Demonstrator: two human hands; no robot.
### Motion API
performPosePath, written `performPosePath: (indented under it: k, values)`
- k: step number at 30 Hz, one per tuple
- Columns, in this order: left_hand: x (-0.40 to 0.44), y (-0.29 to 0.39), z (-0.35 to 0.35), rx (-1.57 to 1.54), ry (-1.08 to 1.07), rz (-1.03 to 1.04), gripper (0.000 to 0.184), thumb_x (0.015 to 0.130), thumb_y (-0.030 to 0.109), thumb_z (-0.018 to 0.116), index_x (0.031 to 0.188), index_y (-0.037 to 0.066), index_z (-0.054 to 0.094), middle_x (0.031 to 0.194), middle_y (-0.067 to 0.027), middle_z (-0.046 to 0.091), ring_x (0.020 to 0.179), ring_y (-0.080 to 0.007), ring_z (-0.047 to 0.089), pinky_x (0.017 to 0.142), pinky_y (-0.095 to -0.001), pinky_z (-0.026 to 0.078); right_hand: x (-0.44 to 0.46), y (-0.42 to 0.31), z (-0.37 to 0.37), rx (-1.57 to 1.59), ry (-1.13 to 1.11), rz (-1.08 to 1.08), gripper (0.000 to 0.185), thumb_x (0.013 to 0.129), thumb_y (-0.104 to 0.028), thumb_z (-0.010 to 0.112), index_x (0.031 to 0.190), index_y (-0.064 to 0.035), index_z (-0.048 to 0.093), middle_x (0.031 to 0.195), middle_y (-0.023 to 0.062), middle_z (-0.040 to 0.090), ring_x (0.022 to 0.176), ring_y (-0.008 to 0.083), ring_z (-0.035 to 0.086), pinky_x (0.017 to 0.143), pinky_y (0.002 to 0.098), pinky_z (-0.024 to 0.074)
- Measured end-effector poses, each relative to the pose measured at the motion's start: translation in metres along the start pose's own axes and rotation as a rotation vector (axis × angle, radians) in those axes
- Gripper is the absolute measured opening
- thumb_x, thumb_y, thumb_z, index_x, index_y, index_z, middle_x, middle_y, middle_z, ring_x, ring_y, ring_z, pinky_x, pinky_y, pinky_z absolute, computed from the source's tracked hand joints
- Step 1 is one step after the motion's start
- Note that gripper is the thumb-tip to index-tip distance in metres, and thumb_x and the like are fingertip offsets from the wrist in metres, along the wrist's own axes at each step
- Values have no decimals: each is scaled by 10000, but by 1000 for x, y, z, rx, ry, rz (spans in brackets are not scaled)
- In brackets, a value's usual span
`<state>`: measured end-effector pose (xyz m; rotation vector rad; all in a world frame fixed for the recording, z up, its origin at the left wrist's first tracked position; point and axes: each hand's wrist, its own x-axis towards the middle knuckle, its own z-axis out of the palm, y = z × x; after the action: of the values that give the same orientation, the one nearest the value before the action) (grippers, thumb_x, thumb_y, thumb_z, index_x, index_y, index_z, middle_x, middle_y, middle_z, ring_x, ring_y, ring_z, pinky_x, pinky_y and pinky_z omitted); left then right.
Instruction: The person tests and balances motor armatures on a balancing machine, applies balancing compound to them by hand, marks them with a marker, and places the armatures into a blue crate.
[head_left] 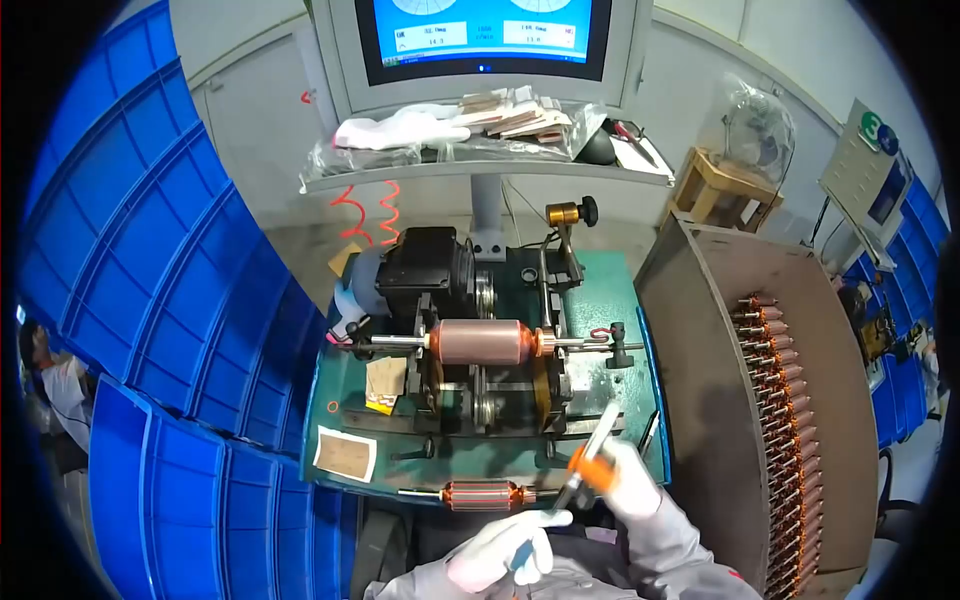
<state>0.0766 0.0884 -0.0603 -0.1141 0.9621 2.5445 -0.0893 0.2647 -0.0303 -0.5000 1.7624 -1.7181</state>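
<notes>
One monitor (pixel 485 32) stands at twelve o'clock, one fan (pixel 760 140) at two; one central rotor (pixel 480 342), another rotor (pixel 480 495) at six.

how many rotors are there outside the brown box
2 in sight: the mounted rotor above the green bench, and the loose rotor along its front edge; others may be hidden.

Your right hand (pixel 635 485) is motion-blurred, as is the orange tool (pixel 592 468) in its grip; type not readable. Fingers of your left hand (pixel 500 553) cover most of a blue piece (pixel 522 556); cannot tell whether it is held. Your grey sleeves (pixel 675 545) run off the bottom edge. Monitor (pixel 485 50): top cut off, small figures too soft to read reliably. Plastic veils the fan (pixel 760 135). Person (pixel 65 385) at far left: partly lost in the dark lens border.
</notes>
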Motion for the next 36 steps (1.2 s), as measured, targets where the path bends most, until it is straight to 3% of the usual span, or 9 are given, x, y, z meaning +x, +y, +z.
performPosePath:
  k: [2, 7, 8, 11, 13, 14, 19, 27, 36]
  values:
    - [-8, 4, -3, 85, -100, 79, 723, 1060, 259, 528, 1585, -44, 134, 1159, -197, 674, 964, -199, 676, 806, -288, 516, 43, 19, -36, -223, 238, 49, 280, 989, -276, 645, 877, -20, 634, 788, 53, 655, 666, 161, 634, 602, 309, 486]
    - [-23, 9, 5, 243, 128, 128, 749, 1024, 156, 549, 1604, 15, 98, 1425, -276, 524, 951, -224, 691, 869, -314, 525, 93, 38, -57, -1310, 484, -183, 459, 911, -494, 668, 775, -58, 634, 695, 173, 639, 658, 368, 648, 597, 451, 499]
    - [-27, 10, 6, 365, 169, 173, 787, 1006, 120, 559, 1616, 58, 65, 1457, -286, 485, 928, -229, 695, 843, -317, 541, 92, 39, -56, -1331, 481, -163, 428, 896, -466, 694, 789, -56, 641, 744, 180, 652, 689, 367, 657, 616, 458, 504]
    - [-30, 32, 64, 40, 537, 408, 433, 964, 90, 623, 1391, 34, 575, 1080, -158, 687, 982, -249, 658, 798, -374, 557, 63, -3, -26, -1061, 426, -181, 283, 861, -333, 746, 824, -66, 662, 750, 155, 661, 700, 339, 679, 600, 448, 517]
    - [-38, 29, 19, 422, 367, 427, 1003, 910, -55, 535, 1621, 249, -105, 1536, -304, 365, 814, -227, 701, 683, -304, 591, 33, -26, 3, -832, 171, -508, 195, 858, -265, 758, 875, -82, 693, 726, 127, 660, 691, 318, 686, 603, 419, 533]
    - [-32, 26, 5, 334, 354, 452, 1119, 836, -100, 510, 1586, 316, -210, 1565, -301, 305, 728, -202, 690, 581, -277, 589, 24, -28, 18, -646, -3, -487, 182, 854, -258, 761, 919, -94, 717, 801, 112, 678, 727, 312, 689, 643, 400, 549]
    - [-31, 36, 4, 367, 291, 394, 1079, 881, 30, 583, 1598, 304, -176, 1547, -316, 328, 695, -176, 685, 536, -248, 568, 18, -38, 56, -503, -628, -728, 433, 894, -303, 727, 1245, -67, 636, 978, 114, 644, 788, 317, 655, 660, 412, 528]
    - [-27, 30, 4, 165, 426, 245, 774, 1033, 164, 515, 1606, 54, 7, 1146, -216, 656, 480, -141, 611, 430, -222, 509, 6, -46, 57, -912, -562, -861, 322, 683, -145, 747, 981, -61, 656, 902, 82, 617, 825, 277, 652, 662, 408, 515]
    - [-36, 39, 17, 254, 319, 62, 722, 1042, 206, 520, 1617, 69, 105, 1366, -197, 536, 454, -106, 518, 433, -235, 437, 3, -30, 51, -843, -485, -1023, 245, 702, -217, 752, 853, -80, 616, 838, 49, 583, 785, 233, 615, 627, 380, 443]
